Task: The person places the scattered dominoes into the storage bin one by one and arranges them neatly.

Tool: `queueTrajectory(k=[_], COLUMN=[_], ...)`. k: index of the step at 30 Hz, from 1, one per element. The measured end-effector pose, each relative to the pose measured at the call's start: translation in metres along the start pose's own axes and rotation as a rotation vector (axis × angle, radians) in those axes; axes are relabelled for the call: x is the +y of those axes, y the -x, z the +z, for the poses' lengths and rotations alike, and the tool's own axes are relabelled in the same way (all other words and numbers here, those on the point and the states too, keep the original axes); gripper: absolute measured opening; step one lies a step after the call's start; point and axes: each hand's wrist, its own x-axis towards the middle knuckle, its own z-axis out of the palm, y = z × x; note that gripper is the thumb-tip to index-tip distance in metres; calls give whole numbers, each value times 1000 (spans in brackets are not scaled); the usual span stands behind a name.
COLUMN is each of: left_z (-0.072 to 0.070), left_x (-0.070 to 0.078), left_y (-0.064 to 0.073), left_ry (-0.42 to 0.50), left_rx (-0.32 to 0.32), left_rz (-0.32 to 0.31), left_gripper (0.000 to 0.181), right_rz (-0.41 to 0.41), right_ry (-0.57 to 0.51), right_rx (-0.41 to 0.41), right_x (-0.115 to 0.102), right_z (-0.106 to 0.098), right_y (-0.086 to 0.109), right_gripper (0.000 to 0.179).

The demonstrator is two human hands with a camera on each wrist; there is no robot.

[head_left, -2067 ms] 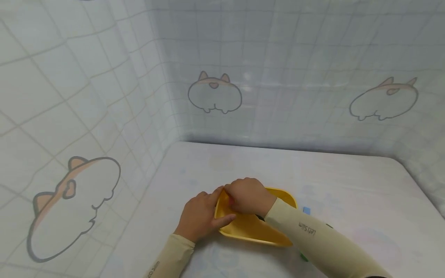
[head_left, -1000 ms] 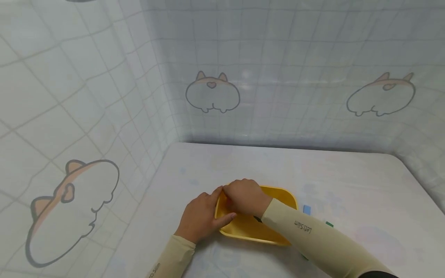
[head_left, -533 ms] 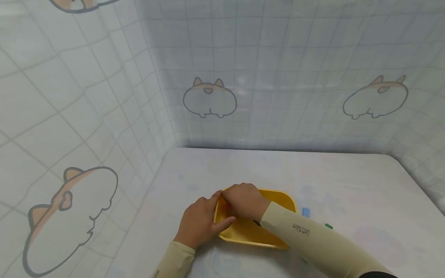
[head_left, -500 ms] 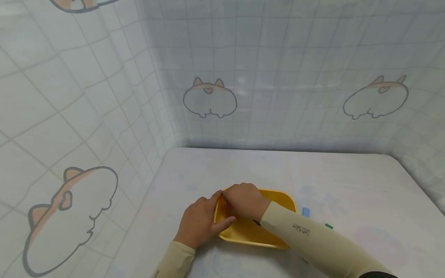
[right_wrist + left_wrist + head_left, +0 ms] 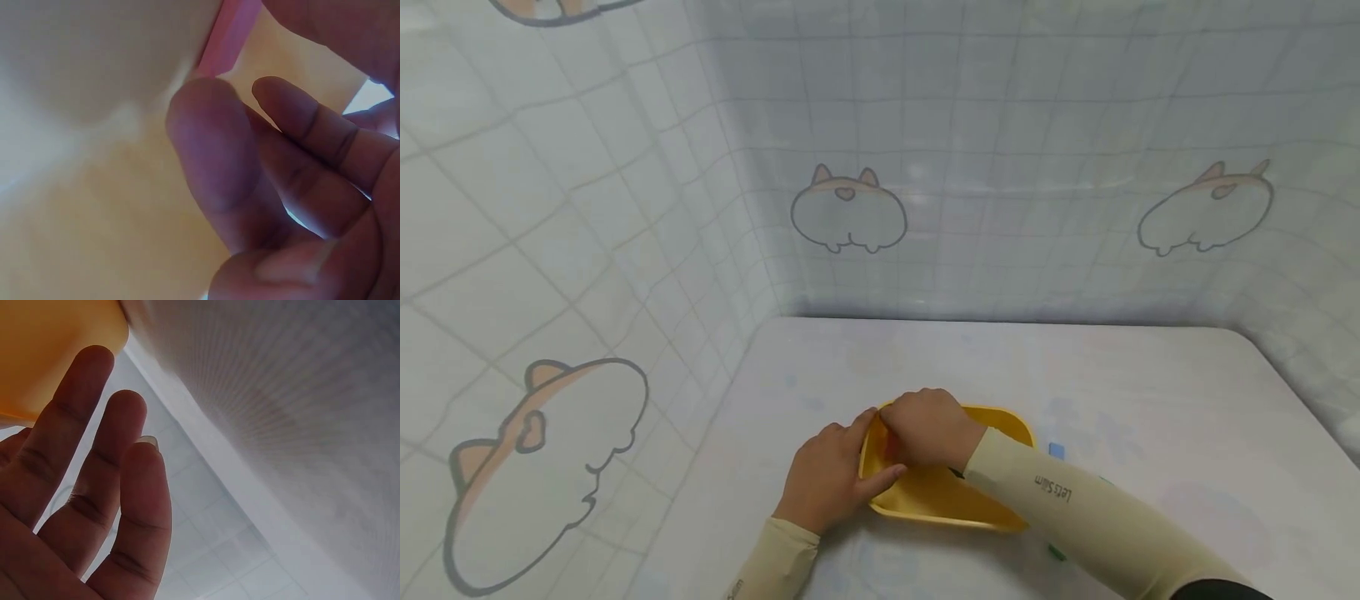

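A yellow plastic basin stands on the table in the head view. My left hand holds its left side, thumb over the rim and index finger reaching to the far left corner. In the left wrist view, the other fingers extend loosely beside the outer wall. My right hand is down in the basin's far left corner, fingers curled by a red piece. The right wrist view shows this piece as a straight-edged pinkish bar, partly behind the hand, which appears to grip it. The far end is hidden.
A small blue piece lies right of the basin. A green piece shows below the right sleeve, which covers part of the basin. White tiled-print curtains enclose the table at the back and sides.
Both hands stay nearly in place at the basin's left end. A little more of the red piece shows under the right hand. The head view has shifted slightly.
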Motion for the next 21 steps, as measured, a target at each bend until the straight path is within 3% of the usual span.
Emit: queueTrajectory(k=[6,13,21], left_z=[3,7,5], left_x=[-2,-3,-4], left_y=[-1,0,0], left_ry=[3,19,19], left_rx=[3,14,-18], left_rz=[-7,-9,-24], left_gripper=[93,91,96], right_rz=[22,52,106], right_ry=[23,35,-17], right_rx=[18,62,219], right_x=[5,12,26], right_z=[-6,-28,-50], right_y=[7,31,73], right_gripper=[19,31,31])
